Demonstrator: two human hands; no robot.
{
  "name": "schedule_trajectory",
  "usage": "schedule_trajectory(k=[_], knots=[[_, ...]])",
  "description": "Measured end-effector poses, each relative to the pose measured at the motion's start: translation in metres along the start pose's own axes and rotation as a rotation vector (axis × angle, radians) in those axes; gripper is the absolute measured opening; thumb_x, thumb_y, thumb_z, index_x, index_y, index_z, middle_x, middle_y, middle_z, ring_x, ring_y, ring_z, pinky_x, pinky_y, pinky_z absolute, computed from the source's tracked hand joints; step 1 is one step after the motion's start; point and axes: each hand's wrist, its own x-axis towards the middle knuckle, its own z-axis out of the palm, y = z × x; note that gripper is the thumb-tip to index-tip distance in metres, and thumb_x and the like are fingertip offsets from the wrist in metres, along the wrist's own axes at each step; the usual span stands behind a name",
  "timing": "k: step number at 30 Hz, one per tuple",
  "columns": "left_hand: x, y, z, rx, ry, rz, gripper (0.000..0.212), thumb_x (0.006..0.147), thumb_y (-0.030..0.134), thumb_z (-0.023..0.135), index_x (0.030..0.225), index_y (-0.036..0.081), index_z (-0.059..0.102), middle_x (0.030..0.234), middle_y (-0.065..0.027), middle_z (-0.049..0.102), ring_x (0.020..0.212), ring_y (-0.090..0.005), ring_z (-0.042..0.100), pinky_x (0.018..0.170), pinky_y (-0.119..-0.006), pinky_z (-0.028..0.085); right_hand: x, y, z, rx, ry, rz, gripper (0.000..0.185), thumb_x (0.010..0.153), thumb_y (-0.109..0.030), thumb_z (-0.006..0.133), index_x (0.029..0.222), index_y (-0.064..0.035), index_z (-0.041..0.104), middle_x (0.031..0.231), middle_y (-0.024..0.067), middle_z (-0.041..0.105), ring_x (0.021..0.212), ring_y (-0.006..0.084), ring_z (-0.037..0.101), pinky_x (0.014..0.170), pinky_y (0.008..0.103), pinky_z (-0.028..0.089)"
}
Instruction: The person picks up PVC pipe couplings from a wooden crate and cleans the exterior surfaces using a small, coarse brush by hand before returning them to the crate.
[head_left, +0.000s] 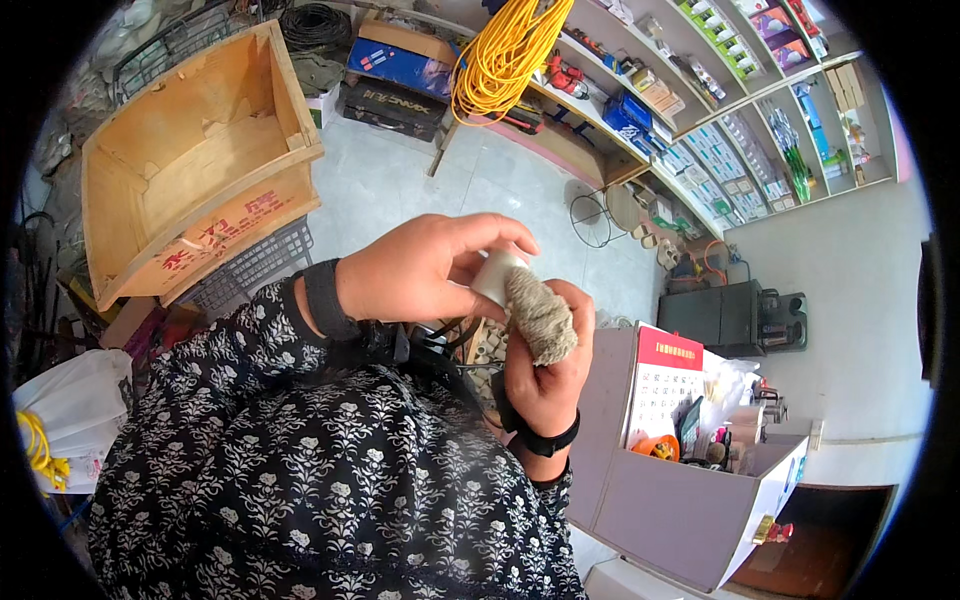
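My left hand (420, 270) grips a short white cylindrical piece, which looks like a plastic pipe fitting (495, 276), between its thumb and curled fingers. Bunched in my right hand (551, 375) is a greyish-beige knitted cloth (541, 315). The cloth lies against the near right end of the fitting and hides part of it. Both hands are close together in front of my chest. Below them, partly covered by my hands and clothing, several similar pale fittings (491, 345) lie in a container.
A large wooden box (210, 172) stands at the left. Yellow cable coils (502, 60) hang before stocked shelves (682, 97). At the right is a cabinet (667, 502) with an orange bowl (658, 447) and a calendar (667, 375). A wire stand (592, 221) is on the tiled floor.
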Motion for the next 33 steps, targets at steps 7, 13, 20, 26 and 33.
schedule_trajectory(k=[7,13,20,26,33], knots=[[0.002,0.001,-0.011,0.298,-0.049,0.065,0.047,0.075,-0.004,0.074,0.119,0.007,0.061,0.113,-0.0059,0.061,0.099,-0.0132,0.062,0.079,-0.029,0.055,-0.001,-0.003,0.001,0.014,0.021,0.024,0.033,0.069,0.01,0.06,0.099,-0.0017,0.066,0.104,0.013,0.058,0.089,0.0291,0.06,0.076,0.0346,0.05],[0.002,-0.006,-0.004,-0.05,0.002,0.043,0.049,0.075,0.0,0.076,0.121,0.007,0.06,0.111,-0.0046,0.062,0.1,-0.0133,0.061,0.083,-0.028,0.053,-0.004,0.0,-0.001,0.019,-0.002,0.044,0.034,0.069,0.01,0.059,0.1,-0.0009,0.066,0.103,0.0132,0.057,0.09,0.0282,0.059,0.078,0.0328,0.049],[0.003,0.001,-0.007,0.286,-0.092,0.108,0.046,0.075,0.001,0.076,0.118,0.006,0.06,0.114,-0.0054,0.062,0.104,-0.0154,0.06,0.089,-0.032,0.052,0.001,0.0,-0.003,0.025,0.036,0.028,0.035,0.07,0.009,0.06,0.103,-0.0017,0.066,0.104,0.0126,0.056,0.089,0.028,0.059,0.079,0.0324,0.048],[0.004,-0.004,-0.008,0.031,-0.037,0.029,0.048,0.076,-0.003,0.074,0.121,0.005,0.058,0.112,-0.0059,0.06,0.104,-0.0144,0.06,0.086,-0.03,0.053,-0.001,0.0,-0.006,0.033,-0.093,-0.009,0.035,0.068,0.009,0.061,0.101,-0.002,0.066,0.105,0.0127,0.057,0.093,0.0288,0.06,0.079,0.0344,0.049],[0.006,0.004,-0.009,0.259,-0.102,0.01,0.05,0.076,-0.006,0.073,0.122,0.006,0.058,0.113,-0.0047,0.057,0.105,-0.0156,0.06,0.086,-0.03,0.053,0.006,0.0,-0.002,-0.021,0.069,0.025,0.035,0.071,0.011,0.057,0.102,-0.0011,0.067,0.105,0.0139,0.057,0.091,0.0286,0.058,0.077,0.0331,0.049]])
